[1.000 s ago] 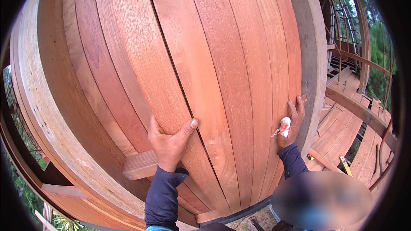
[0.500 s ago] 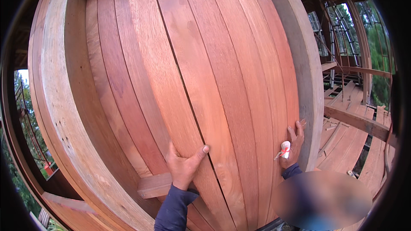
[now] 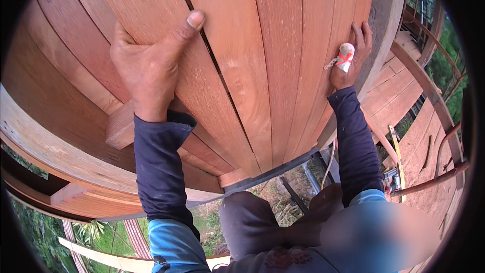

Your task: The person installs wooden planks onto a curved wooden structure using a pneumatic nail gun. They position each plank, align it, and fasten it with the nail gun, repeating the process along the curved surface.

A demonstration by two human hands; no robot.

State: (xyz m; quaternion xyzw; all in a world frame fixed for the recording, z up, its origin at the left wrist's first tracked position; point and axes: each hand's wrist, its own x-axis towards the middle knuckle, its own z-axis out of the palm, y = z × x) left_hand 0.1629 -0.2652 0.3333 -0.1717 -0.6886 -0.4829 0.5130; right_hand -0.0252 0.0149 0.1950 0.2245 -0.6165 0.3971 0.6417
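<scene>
My left hand (image 3: 146, 68) grips a reddish-brown wooden plank (image 3: 146, 5). Its fingers curl behind the plank's left edge, and the thumb presses on the face beside a narrow dark gap. This gap parts the plank from a neighbouring board (image 3: 227, 15) and narrows toward the bottom. At the right side of the panel, my right hand (image 3: 357, 58) rests with fingers stretched out on the boards near a grey post (image 3: 385, 25). A white wrapping (image 3: 346, 55) tied with red string covers its thumb. Nothing shows in that hand.
Behind the gripped plank, a short wooden crosspiece (image 3: 121, 125) juts out by other boards. A dark sill (image 3: 273, 176) runs under the panel, above my knees (image 3: 250, 217). At right are a plank floor (image 3: 429, 136), a yellow level-like bar (image 3: 395, 151) and a rusty rod (image 3: 429, 179).
The view has tilted down, so my hands appear higher and larger, and my knees and the sill now show. Both hands keep about the same places on the boards.
</scene>
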